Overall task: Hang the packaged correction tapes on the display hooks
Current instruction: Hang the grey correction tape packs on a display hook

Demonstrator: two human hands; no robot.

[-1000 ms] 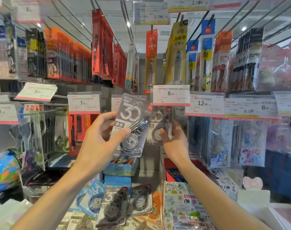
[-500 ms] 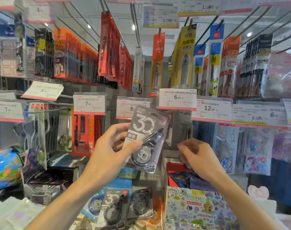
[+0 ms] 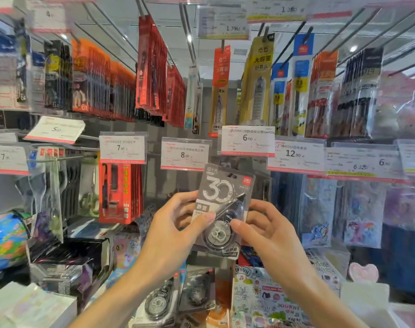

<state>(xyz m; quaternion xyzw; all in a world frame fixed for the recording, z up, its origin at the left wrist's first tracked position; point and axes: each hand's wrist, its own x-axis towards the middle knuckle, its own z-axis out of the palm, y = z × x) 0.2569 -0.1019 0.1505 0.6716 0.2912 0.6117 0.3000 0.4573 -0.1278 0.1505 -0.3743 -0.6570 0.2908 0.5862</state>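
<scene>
From my head camera, my left hand (image 3: 175,229) and right hand (image 3: 264,229) both pinch the grey carded correction tape pack marked 30 (image 3: 221,209), holding it upright just below the white 8.00 price tag (image 3: 185,154).

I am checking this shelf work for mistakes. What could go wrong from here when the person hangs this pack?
1. Both the left hand and the right hand pinch the correction tape pack only at its edges, so it may slip down onto the loose packs below.
2. The 8.00 price tag and the 6.00 price tag sit close together above, so it may land on the wrong hook.
</scene>
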